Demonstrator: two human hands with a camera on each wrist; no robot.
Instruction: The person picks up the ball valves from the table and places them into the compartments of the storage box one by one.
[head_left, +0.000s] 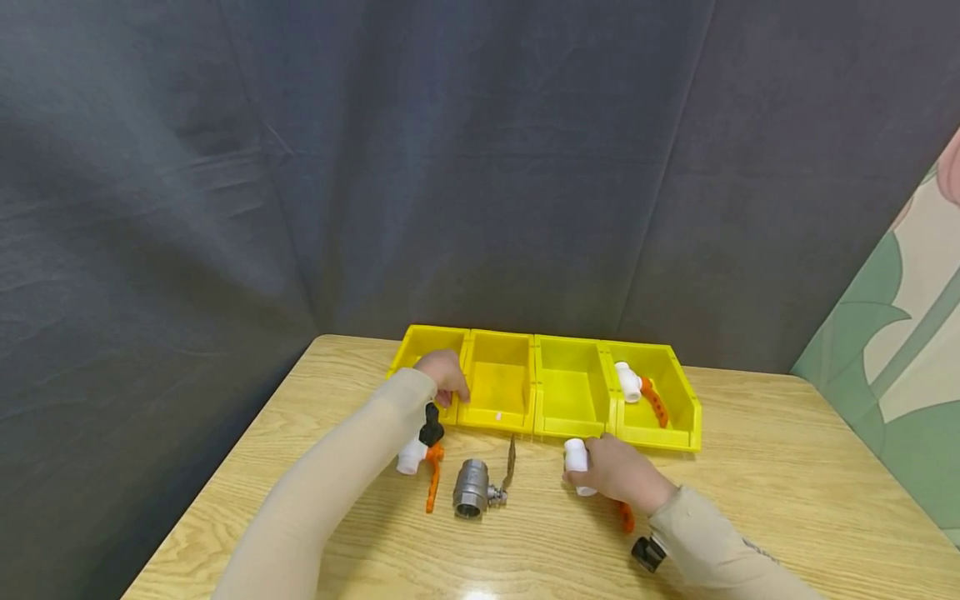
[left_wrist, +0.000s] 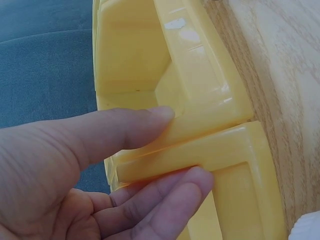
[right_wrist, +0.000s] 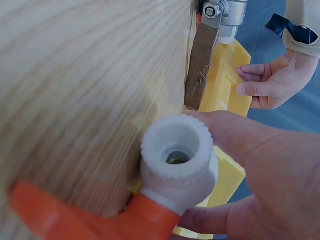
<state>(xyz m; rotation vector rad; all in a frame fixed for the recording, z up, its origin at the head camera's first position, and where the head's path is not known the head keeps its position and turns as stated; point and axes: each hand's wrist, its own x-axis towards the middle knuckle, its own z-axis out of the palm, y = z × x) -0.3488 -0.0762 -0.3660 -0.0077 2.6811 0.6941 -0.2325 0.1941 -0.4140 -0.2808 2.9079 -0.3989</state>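
right grip (head_left: pixel 618 475) pinched a tubular white plastic valve (head_left: pixel 576 457); keeping its orange handle (right_wrist: pixel 150 220) clear seemed wise. left grip (head_left: pixel 447 375) spread loosely at open yellow plastic bins (head_left: pixel 513 419).

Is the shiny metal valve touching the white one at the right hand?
Apart. The head view shows bare tabletop between the metal valve and the white valve at the right hand.

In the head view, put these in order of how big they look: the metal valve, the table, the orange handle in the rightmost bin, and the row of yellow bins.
1. Table
2. Row of yellow bins
3. Metal valve
4. Orange handle
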